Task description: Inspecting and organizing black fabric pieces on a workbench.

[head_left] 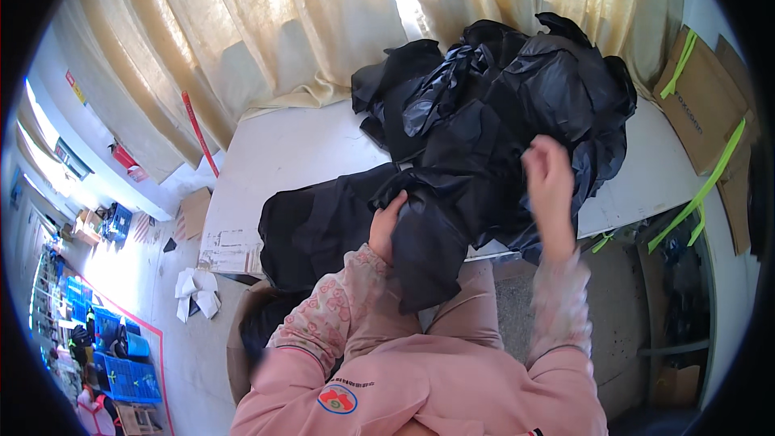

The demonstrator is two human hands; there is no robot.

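Note:
My left hand (387,228) is closed on the edge of a black fabric piece (428,254), which hangs over the front edge of the table toward my lap. My right hand (549,173) is raised over the right side of the dark heap and blurred by motion; whether its fingers hold anything does not show. A large pile of black cloth and shiny black plastic (557,81) covers the back right of the table. Left of my left hand, another black fabric piece (311,226) lies flat and reaches the table's front edge.
The white table (274,145) stands against beige curtains (274,24). Flattened cardboard (702,113) with yellow-green straps leans at the right. Below the table's left front is an open carton (242,347) with dark material inside. White scraps (198,292) lie on the floor; blue crates (133,379) stand farther left.

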